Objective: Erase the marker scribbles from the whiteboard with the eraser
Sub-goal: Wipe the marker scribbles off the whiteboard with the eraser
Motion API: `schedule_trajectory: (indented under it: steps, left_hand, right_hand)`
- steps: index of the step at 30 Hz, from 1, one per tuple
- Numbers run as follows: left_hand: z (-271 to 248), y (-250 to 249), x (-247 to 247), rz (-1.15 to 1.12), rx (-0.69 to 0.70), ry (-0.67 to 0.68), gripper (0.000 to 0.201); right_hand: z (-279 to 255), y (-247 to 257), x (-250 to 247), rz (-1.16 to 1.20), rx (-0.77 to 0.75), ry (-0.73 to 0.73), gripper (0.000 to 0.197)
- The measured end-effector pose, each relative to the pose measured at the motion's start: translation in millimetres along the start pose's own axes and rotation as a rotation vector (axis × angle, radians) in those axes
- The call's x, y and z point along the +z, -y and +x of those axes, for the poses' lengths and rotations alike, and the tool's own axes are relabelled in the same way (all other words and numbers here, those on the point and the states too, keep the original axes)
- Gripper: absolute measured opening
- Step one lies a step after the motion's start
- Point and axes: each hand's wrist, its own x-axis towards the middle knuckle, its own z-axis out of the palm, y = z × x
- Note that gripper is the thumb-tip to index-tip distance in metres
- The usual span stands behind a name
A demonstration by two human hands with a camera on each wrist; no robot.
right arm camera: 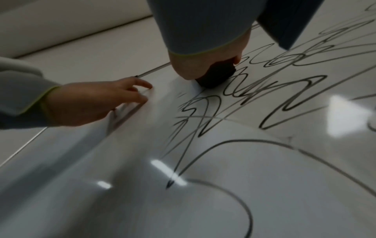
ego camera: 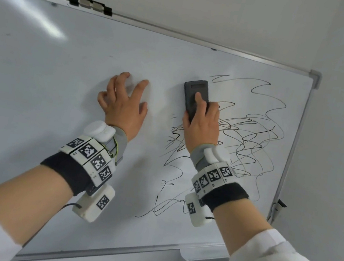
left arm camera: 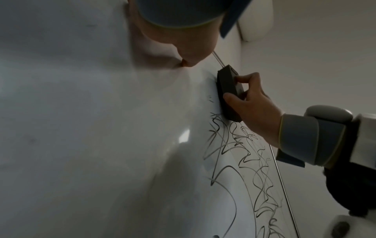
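Note:
A white whiteboard (ego camera: 43,69) hangs on the wall, with black marker scribbles (ego camera: 249,136) across its right half. My right hand (ego camera: 202,123) grips a dark grey eraser (ego camera: 194,89), forefinger on top, and holds it flat against the board at the scribbles' upper left edge. In the left wrist view the eraser (left arm camera: 227,90) lies flush on the board, just above the scribbles (left arm camera: 244,153). In the right wrist view only the eraser's end (right arm camera: 215,77) shows under my palm. My left hand (ego camera: 126,106) holds nothing; its spread, arched fingers touch the bare board left of the eraser.
The board has a metal frame with a grey corner (ego camera: 314,78) at the upper right and a black-and-silver clip (ego camera: 90,5) on its top edge. A narrow ledge (ego camera: 201,252) runs under the bottom edge. The plain wall lies beyond the frame.

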Motion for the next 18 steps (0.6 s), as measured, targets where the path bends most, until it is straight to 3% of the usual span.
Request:
schedule_trajectory:
  steps: [8,13,15,18]
  left_hand:
    - [-1,4,0,-0.011,-0.019,-0.041,0.043]
    - [-1,5,-2,0.007,-0.017,-0.008,0.044]
    - [-1,4,-1,0.009,-0.017,-0.008,0.044]
    - [-1,0,2,0.014,-0.031,-0.028,0.043]
  right_hand:
    - [-26,23,4,0.032,-0.221,0.104,0.041]
    - [3,-4,-3,0.051,0.058,0.041,0.051]
    - [6,-2,-3,0.021,0.056,0.048,0.055]
    - [-2,13,-2,0.032,-0.033,0.083,0.045]
